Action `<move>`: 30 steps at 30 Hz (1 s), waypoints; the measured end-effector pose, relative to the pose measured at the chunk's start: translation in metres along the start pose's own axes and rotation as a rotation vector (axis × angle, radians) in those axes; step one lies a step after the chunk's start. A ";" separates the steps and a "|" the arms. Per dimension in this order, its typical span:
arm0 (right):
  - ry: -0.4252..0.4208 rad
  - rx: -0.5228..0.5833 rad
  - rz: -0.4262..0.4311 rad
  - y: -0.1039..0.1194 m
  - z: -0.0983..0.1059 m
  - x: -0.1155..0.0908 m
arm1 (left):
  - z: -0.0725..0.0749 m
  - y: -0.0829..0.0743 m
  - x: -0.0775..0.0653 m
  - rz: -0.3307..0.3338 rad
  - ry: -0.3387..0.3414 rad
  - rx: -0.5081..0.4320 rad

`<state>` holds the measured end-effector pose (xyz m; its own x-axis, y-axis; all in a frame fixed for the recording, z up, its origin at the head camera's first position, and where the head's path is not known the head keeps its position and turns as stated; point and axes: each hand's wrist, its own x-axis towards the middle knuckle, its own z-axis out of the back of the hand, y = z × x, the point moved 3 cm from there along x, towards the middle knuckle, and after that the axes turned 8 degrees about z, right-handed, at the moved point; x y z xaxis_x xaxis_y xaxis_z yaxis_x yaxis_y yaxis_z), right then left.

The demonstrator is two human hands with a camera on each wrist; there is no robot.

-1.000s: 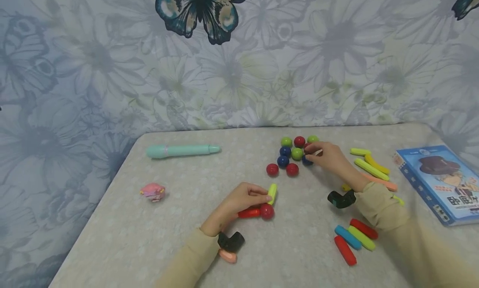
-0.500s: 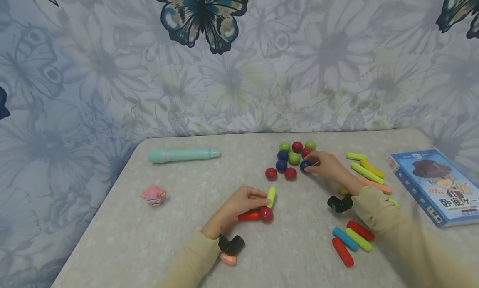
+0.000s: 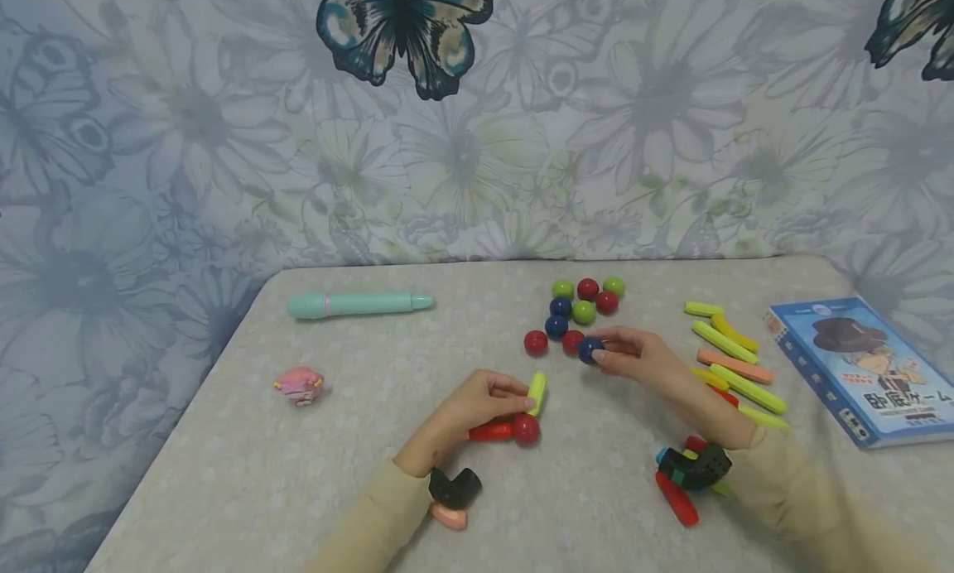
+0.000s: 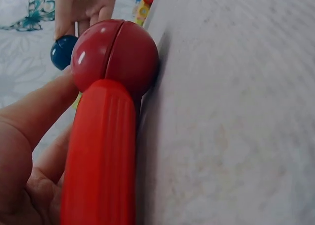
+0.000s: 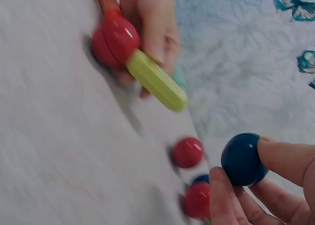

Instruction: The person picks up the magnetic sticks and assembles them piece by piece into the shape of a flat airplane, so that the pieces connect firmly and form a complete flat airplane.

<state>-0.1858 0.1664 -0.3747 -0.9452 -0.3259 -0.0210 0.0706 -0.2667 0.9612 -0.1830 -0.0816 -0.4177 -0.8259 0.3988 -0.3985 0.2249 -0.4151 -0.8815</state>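
Pinching a blue ball (image 3: pixel 591 349), the right hand (image 3: pixel 643 363) stood near loose balls (image 3: pixel 584 312); the left hand (image 3: pixel 479 401) pinched a lime stick (image 3: pixel 537 391) touching a red ball (image 3: pixel 526 430) and partly hid a red stick (image 3: pixel 492 431).

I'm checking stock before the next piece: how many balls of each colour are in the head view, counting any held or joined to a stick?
Red balls: 5
Blue balls: 3
Green balls: 3
Total: 11
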 end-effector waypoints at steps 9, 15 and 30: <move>0.022 0.153 -0.029 -0.009 -0.037 0.008 | -0.004 -0.002 -0.006 0.003 0.029 0.004; 0.036 0.139 -0.024 -0.010 -0.046 0.015 | -0.004 -0.002 -0.007 -0.009 0.040 -0.026; 0.035 0.140 -0.025 -0.008 -0.059 0.021 | -0.001 0.001 -0.004 -0.027 0.047 0.019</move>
<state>-0.1880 0.1086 -0.3994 -0.9341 -0.3531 -0.0526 -0.0003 -0.1465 0.9892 -0.1791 -0.0831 -0.4176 -0.8063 0.4474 -0.3869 0.1929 -0.4194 -0.8871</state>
